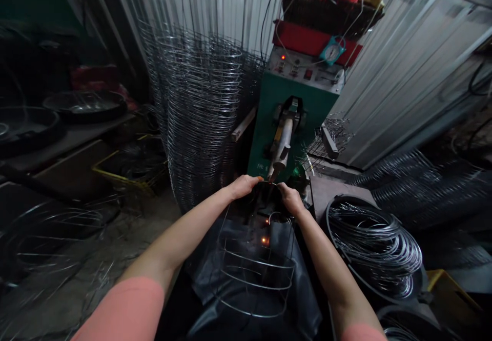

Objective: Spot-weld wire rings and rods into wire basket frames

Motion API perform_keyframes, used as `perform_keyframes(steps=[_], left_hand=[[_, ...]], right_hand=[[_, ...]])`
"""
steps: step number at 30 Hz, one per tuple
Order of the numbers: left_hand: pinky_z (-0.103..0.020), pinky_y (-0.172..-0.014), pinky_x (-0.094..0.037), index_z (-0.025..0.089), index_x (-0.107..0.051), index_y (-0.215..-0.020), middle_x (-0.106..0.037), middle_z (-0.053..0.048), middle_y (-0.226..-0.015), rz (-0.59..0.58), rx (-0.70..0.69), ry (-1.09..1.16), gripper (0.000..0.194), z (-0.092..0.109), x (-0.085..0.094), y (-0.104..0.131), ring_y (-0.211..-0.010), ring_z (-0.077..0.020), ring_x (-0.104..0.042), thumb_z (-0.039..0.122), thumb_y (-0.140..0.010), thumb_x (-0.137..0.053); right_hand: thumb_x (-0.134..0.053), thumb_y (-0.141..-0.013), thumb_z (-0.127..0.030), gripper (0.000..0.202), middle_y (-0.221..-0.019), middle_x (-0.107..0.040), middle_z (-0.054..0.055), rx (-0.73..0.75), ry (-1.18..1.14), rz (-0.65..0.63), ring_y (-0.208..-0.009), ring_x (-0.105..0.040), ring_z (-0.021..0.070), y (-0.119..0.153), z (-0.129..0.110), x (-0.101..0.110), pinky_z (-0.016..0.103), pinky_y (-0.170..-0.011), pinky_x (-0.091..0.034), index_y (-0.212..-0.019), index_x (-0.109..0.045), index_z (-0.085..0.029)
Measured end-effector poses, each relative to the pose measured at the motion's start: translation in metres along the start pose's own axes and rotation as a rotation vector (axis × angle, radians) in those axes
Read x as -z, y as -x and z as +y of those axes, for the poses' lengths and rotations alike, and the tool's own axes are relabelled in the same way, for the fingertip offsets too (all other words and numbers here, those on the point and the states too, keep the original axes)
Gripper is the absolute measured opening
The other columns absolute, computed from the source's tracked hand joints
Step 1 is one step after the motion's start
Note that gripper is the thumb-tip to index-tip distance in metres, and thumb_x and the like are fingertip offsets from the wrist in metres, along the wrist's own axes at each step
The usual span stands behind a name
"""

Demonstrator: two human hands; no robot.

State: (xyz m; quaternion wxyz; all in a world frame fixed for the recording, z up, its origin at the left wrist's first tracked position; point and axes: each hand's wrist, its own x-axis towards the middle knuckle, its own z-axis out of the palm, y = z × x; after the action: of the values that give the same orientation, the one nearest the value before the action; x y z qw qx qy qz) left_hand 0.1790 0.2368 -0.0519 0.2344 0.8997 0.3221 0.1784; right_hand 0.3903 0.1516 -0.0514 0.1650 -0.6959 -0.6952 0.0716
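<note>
A wire basket frame (pixel 253 269) is gripped at its far rim by both hands — left hand (pixel 243 185) and right hand (pixel 291 199) closed on the wire, just below the welder's electrode arm (pixel 282 148). Sparks (pixel 264 239) are seen beneath the grip.

Metal workshop: green welding machine (pixel 292 120), stacked wire frames (pixel 200 115), wire coils (pixel 374 246).

Left hand (pixel 242 185) and right hand (pixel 291 199) both grip the top of a wire frame (pixel 253 274), held under the electrode arm (pixel 282 148) of a green welding machine (pixel 294 110). Small sparks glow just below. Stacked wire frames (pixel 200 110) at left, wire ring coils (pixel 374 246) at right.
</note>
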Motion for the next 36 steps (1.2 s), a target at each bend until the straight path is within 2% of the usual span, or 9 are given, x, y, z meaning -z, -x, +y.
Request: perform_keyframes(steps=[12,17,20,23,26,29,32,34,36], left_hand=[[-0.02,-0.07,-0.042,0.022,-0.059,-0.112,-0.065,0.0,-0.078,-0.008,-0.007,0.021,0.039,0.0,0.001,-0.002,-0.074,-0.0139,-0.06,0.018,-0.074,-0.05],[-0.02,-0.07,-0.042,0.019,-0.058,-0.115,-0.065,0.0,-0.078,0.004,0.037,0.028,0.042,0.007,0.006,0.002,-0.074,-0.0127,-0.06,0.015,-0.075,-0.047],[-0.021,-0.071,-0.042,0.019,-0.058,-0.114,-0.065,-0.001,-0.081,0.008,0.074,0.023,0.041,0.016,0.007,0.005,-0.077,-0.0133,-0.06,0.015,-0.075,-0.047],[-0.023,-0.069,-0.043,0.017,-0.058,-0.114,-0.065,-0.003,-0.08,-0.002,0.101,0.012,0.039,0.029,0.009,0.006,-0.074,-0.0147,-0.06,0.015,-0.076,-0.048],[-0.024,-0.067,-0.043,0.015,-0.056,-0.117,-0.065,-0.005,-0.077,-0.013,0.131,0.015,0.037,0.042,0.016,0.011,-0.068,-0.0144,-0.059,0.022,-0.082,-0.044],[-0.024,-0.067,-0.045,0.017,-0.046,-0.127,-0.065,-0.005,-0.085,0.075,0.184,0.159,0.048,0.047,0.024,0.04,-0.067,-0.0132,-0.06,0.04,-0.085,-0.042],[-0.025,-0.061,-0.046,0.016,-0.047,-0.121,-0.063,-0.007,-0.09,0.215,0.362,0.464,0.056,0.041,0.016,0.105,-0.071,-0.0146,-0.06,0.055,-0.08,-0.042],[-0.025,-0.047,-0.043,0.012,-0.055,-0.1,-0.061,-0.005,-0.071,0.092,0.636,0.645,0.062,0.036,-0.006,0.161,-0.056,-0.015,-0.056,0.066,-0.074,-0.042],[-0.024,-0.039,-0.037,0.011,-0.058,-0.079,-0.058,-0.006,-0.058,-0.201,0.887,0.777,0.065,0.037,-0.034,0.213,-0.044,-0.0143,-0.051,0.074,-0.068,-0.042]], right_hand=[[-0.04,-0.086,-0.037,0.028,-0.07,-0.061,0.002,-0.114,-0.303,0.024,-0.066,-0.056,0.0147,0.006,0.007,0.0,0.022,-0.062,-0.04,-0.09,-0.06,-0.017],[-0.039,-0.085,-0.04,0.035,-0.093,-0.064,0.008,-0.219,-0.43,0.163,-0.09,-0.058,0.0207,0.069,0.016,0.001,0.032,-0.079,-0.044,-0.098,-0.059,-0.015],[-0.042,-0.085,-0.04,0.035,-0.105,-0.06,0.013,-0.104,-0.341,0.333,-0.101,-0.053,0.0236,0.132,-0.009,0.005,0.039,-0.089,-0.04,-0.105,-0.058,-0.016],[-0.049,-0.085,-0.041,0.032,-0.106,-0.06,0.01,0.168,-0.268,0.09,-0.101,-0.052,0.0228,0.185,-0.051,0.008,0.038,-0.087,-0.041,-0.108,-0.058,-0.021],[-0.052,-0.085,-0.033,0.03,-0.1,-0.063,0.009,0.295,-0.15,-0.137,-0.093,-0.053,0.023,0.209,-0.079,0.005,0.037,-0.079,-0.043,-0.112,-0.058,-0.022],[-0.041,-0.089,-0.021,0.027,-0.087,-0.064,0.009,0.32,-0.133,-0.144,-0.082,-0.053,0.0207,0.217,-0.079,-0.003,0.034,-0.072,-0.043,-0.109,-0.061,-0.02],[-0.038,-0.091,-0.022,0.028,-0.08,-0.064,0.007,0.32,-0.226,-0.044,-0.075,-0.052,0.0183,0.223,-0.063,-0.01,0.031,-0.068,-0.043,-0.109,-0.061,-0.021],[-0.038,-0.092,-0.022,0.028,-0.08,-0.064,0.006,0.311,-0.289,0.038,-0.074,-0.052,0.0176,0.227,-0.054,-0.012,0.03,-0.067,-0.042,-0.109,-0.06,-0.022],[-0.039,-0.091,-0.021,0.026,-0.08,-0.064,0.006,0.283,-0.338,0.12,-0.074,-0.053,0.0175,0.229,-0.048,-0.014,0.031,-0.067,-0.042,-0.108,-0.06,-0.022]])
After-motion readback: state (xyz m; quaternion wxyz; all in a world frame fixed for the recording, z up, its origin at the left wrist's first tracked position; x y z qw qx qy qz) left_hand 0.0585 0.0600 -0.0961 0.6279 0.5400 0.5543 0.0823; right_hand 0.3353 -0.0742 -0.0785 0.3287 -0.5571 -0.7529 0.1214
